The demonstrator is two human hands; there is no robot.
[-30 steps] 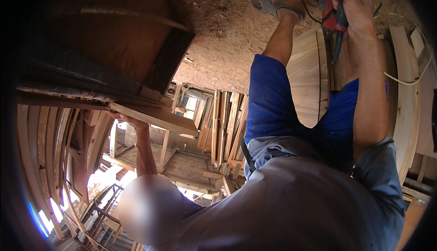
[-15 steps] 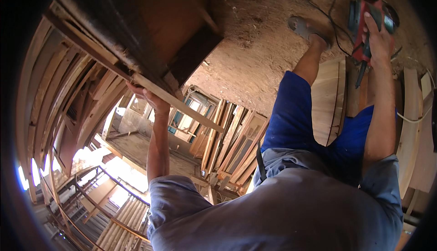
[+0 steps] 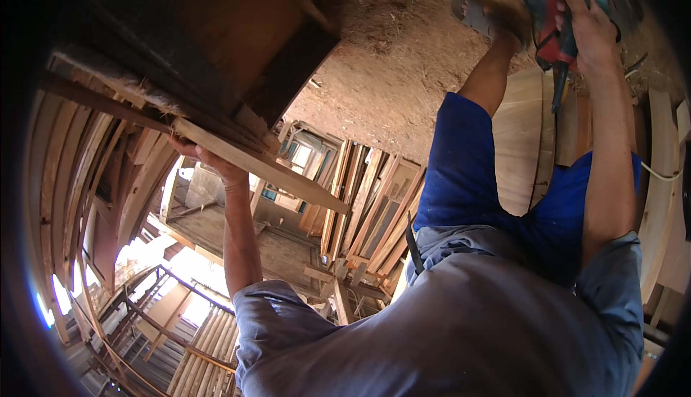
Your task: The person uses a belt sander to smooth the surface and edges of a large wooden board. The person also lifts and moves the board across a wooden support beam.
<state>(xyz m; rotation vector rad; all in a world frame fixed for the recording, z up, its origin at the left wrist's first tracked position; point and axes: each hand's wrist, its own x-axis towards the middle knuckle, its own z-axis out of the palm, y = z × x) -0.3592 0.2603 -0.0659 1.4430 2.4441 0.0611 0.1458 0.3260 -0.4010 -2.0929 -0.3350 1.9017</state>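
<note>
My left hand [image 3: 216, 163] is closed around the near edge of a pale wooden board [image 3: 273, 170], close to its left end. The board slants down to the right beside a dark wooden workpiece [image 3: 302, 73]. At the upper right, my right hand [image 3: 592, 33] grips the handle of a red and dark green corded power tool [image 3: 541, 8]. The index finger lies along its body, and a black cord sleeve [image 3: 558, 91] hangs from the handle end. The upper edge of the picture cuts off part of the tool, and its underside is hidden.
Several long planks [image 3: 65, 159] are stacked at the left. More offcuts and slats [image 3: 367, 195] lean together in the middle. A wide panel [image 3: 520, 138] lies between my legs. My sandalled foot [image 3: 479, 19] stands on the dusty floor [image 3: 403, 73]. A pale cable [image 3: 658, 175] runs at the right.
My right hand has moved the power tool up and to the left, partly out of the picture. The board and my left hand have shifted slightly left.
</note>
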